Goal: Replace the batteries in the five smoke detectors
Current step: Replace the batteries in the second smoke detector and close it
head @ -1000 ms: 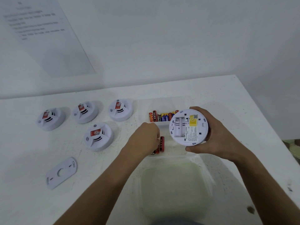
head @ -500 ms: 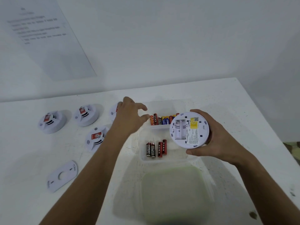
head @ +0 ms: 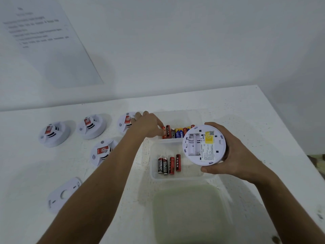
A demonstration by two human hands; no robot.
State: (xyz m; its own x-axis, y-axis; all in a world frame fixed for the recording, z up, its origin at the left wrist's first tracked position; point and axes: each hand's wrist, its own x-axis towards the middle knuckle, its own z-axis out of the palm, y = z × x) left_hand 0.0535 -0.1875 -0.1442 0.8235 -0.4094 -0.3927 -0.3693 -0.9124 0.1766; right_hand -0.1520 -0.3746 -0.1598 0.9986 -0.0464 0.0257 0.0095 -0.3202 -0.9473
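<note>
L hand [head: 148,126] now at far tray's batts [head: 177,132], pinching one, R hand [head: 233,155] grips detector [head: 204,144] (open bay) — EVEREADY cells [head: 162,165] nearer.

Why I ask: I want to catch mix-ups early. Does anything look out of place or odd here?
Nothing is spilled or damaged. One loose white backplate lies alone near the table's front left edge. The detector in the right hand shows an empty battery bay while the left hand touches the row of batteries.

White desk [head: 228,110]: four detectors [head: 103,152] left, backplate [head: 63,194] near edge, two clear trays [head: 175,176], green lid [head: 188,212].
</note>
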